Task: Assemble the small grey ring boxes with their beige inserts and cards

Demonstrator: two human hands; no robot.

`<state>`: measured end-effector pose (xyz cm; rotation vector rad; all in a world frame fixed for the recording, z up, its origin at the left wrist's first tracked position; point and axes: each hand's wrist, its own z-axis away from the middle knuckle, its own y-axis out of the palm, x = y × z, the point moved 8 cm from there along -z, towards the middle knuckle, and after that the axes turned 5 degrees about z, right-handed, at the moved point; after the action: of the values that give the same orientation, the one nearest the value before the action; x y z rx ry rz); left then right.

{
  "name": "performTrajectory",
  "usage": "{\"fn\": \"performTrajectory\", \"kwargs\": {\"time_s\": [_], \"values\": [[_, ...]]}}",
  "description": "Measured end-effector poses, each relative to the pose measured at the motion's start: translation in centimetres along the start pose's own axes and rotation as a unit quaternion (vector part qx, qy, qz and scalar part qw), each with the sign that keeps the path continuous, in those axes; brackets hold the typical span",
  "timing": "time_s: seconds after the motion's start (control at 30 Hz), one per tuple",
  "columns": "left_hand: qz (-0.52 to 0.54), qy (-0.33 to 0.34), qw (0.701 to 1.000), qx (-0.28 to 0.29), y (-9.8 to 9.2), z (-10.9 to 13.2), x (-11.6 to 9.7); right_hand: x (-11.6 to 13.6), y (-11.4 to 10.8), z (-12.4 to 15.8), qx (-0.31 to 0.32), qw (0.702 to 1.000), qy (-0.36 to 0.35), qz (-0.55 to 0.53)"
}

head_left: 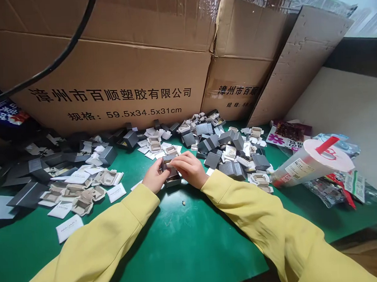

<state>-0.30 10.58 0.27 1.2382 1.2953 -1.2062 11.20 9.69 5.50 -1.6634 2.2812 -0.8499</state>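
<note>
My left hand (155, 176) is closed round the left side of a small dark grey box (173, 182), which stands open just above or on the green table. The fingers of my right hand (191, 169) are pinched together over the box's opening; what sits between them is hidden. Just in front of the box, a tiny gold-coloured piece (183, 203) lies on the table. White folded inserts and small printed white cards (116, 192) are spread to the left of my left hand. A heap of similar dark boxes (212, 160) lies beyond my right hand.
Large brown cartons (122, 77) wall off the back of the green table (181, 250). At the right stand a drink cup (306, 164) with a red straw and snack wrappers (327, 191). More dark boxes (40, 170) and cardboard inserts (84, 199) cover the left. A black cable (66, 50) hangs across the upper left.
</note>
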Motion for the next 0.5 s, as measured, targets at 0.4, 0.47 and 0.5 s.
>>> {"fn": "performTrajectory", "kwargs": {"time_s": [0.4, 0.47, 0.5], "values": [[0.027, -0.008, 1.0, 0.002, 0.0, -0.14, 0.36, -0.24, 0.47, 0.15, 0.014, 1.0, 0.012, -0.013], [0.036, -0.008, 0.999, -0.001, -0.02, -0.09, 0.35, -0.19, 0.23, 0.06, 0.004, 1.0, 0.015, -0.023], [0.041, -0.009, 0.999, -0.001, -0.02, -0.06, 0.34, -0.2, 0.12, 0.01, 0.0, 0.999, 0.018, -0.027]]}}
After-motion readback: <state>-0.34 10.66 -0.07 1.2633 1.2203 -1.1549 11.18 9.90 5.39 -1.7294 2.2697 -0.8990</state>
